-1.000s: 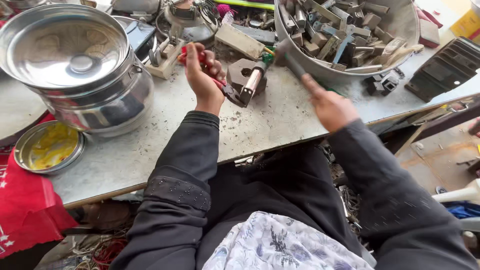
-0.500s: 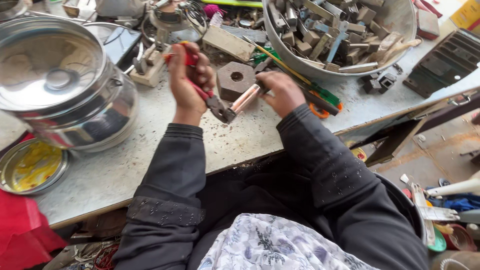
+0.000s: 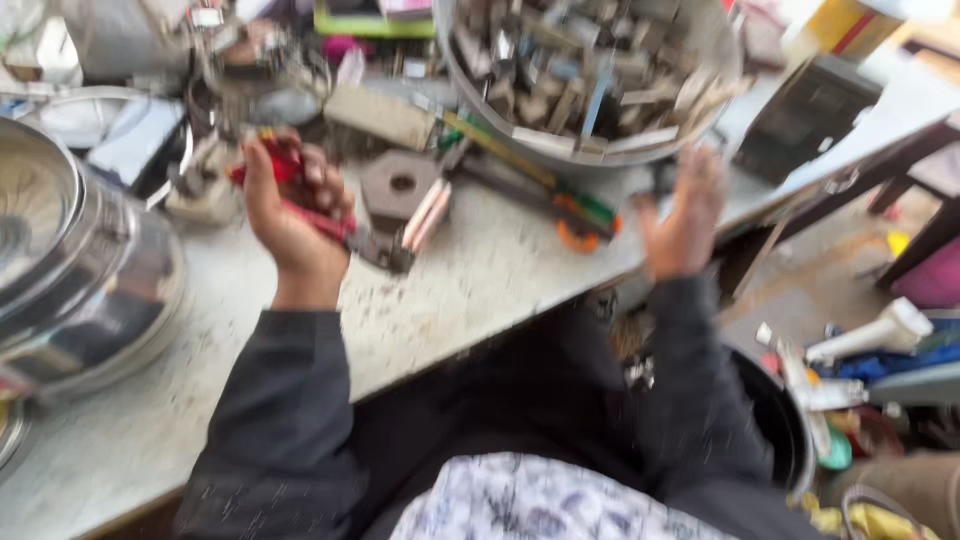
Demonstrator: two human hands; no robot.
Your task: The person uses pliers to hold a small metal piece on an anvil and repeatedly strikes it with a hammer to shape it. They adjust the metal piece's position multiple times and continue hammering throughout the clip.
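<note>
The picture is blurred by motion. My left hand (image 3: pixel 290 215) grips red-handled pliers (image 3: pixel 330 225) over the pale worktop (image 3: pixel 470 300); the jaws point right toward a copper-coloured piece (image 3: pixel 425 212) lying beside a hexagonal metal block (image 3: pixel 398 185). My right hand (image 3: pixel 685 215) is raised with fingers spread and holds nothing, just below the rim of a large metal basin (image 3: pixel 600 150) filled with several small metal parts.
A big steel pot with lid (image 3: pixel 80 270) stands at the left. Tools with green and orange handles (image 3: pixel 575 215) lie under the basin. A dark tray (image 3: pixel 805 115) sits at the right edge. Bottles and clutter (image 3: pixel 860 350) lie on the floor at right.
My right hand has left the copper piece by the pliers and swung right toward the basin, now open. My left hand stays on the pliers. The view has shifted.
</note>
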